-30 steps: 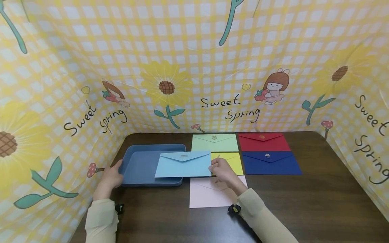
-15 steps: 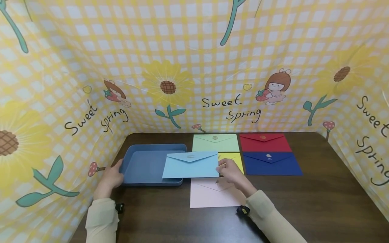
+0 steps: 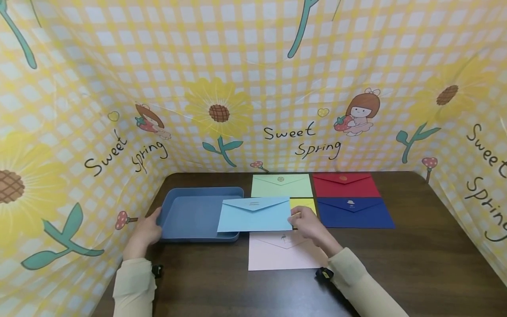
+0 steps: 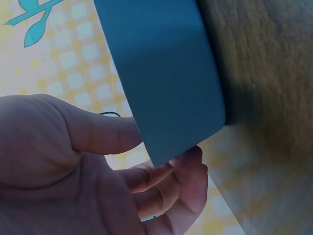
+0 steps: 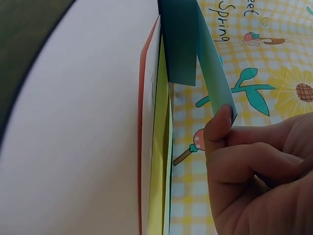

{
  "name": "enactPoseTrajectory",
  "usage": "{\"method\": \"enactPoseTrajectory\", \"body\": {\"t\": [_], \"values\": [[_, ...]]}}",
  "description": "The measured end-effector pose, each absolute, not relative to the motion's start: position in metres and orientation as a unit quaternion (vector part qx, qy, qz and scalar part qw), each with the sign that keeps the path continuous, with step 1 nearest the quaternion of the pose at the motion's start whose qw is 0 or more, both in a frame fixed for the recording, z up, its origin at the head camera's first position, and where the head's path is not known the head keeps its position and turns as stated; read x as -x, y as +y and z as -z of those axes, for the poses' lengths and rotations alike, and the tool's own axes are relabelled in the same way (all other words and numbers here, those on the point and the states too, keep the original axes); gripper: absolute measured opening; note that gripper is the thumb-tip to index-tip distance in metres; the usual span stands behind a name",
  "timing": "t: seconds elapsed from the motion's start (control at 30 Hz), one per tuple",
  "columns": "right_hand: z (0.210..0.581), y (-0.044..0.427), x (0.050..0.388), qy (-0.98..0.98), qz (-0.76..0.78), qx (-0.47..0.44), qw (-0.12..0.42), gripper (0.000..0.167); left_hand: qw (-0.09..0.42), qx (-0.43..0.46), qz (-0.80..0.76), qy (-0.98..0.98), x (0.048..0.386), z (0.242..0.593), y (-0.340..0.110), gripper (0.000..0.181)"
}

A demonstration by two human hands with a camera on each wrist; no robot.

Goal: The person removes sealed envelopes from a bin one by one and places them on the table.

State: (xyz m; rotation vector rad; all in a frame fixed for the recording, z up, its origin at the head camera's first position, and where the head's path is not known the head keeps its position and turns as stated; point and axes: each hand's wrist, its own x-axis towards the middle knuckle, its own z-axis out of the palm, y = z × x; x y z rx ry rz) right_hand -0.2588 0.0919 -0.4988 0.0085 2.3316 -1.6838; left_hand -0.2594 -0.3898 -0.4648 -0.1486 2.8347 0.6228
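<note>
In the head view a light blue envelope (image 3: pixel 255 215) is held up by its right edge, pinched between thumb and fingers of my right hand (image 3: pixel 310 223). Its left part overlaps the right side of a blue tray (image 3: pixel 190 218). The right wrist view shows the pinch on the envelope (image 5: pixel 215 73), which is raised off the table. My left hand (image 3: pixel 144 231) grips the tray's left wall; in the left wrist view thumb and fingers hold the tray's corner (image 4: pixel 166 88). Under the raised envelope, a yellow envelope (image 3: pixel 309 204) is partly covered. A pale pink envelope (image 3: pixel 277 253) lies nearer me.
A light green envelope (image 3: pixel 281 187) and a red envelope (image 3: pixel 344 185) lie at the back of the dark wooden table (image 3: pixel 222 281). In front of the red one is a dark blue envelope (image 3: pixel 354 212). A yellow checked cloth (image 3: pixel 253 66) encloses the table's back and sides.
My right hand has moved to the right with the light blue envelope, so less of it overlaps the tray and more of the yellow one is covered. My left hand stays on the tray.
</note>
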Motion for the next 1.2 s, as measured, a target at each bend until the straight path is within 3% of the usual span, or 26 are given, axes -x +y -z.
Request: {"method": "enactPoseTrajectory", "body": {"t": [1.2], "values": [[0.498,0.136,0.253,0.799,0.582,0.002,0.150,0.029,0.122,0.043,-0.212,0.969,0.259,0.471,-0.394,0.075]]}}
